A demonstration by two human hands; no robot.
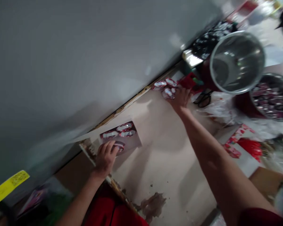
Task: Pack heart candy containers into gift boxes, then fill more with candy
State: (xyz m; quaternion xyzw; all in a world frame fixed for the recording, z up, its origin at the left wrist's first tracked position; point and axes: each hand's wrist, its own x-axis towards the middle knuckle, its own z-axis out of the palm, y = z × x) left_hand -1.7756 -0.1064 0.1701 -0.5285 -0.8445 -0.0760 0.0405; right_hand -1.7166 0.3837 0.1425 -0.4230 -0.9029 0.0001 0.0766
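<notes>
Left hand (105, 159) and right hand (181, 99) (grips unclear) touch wrapped packets (168, 92); glasses (204, 100) and bucket (251, 59) crowd the right.

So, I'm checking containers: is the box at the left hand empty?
Not empty: wrapped pieces show inside the box, one by the left hand.

Past the near left edge of the table (165, 135) shows red clothing (101, 204), plain, with a thin dark line running down it, a seam or fold; which garment it is cannot be told. To the right of the table's nearest part, a short dark red sleeve (259, 216) ends on the upper right arm (217, 163), bare below it. The left forearm (82, 191), near the table's left edge, is bare too. Both grips are ungloved, with slim fingers (106, 147).
</notes>
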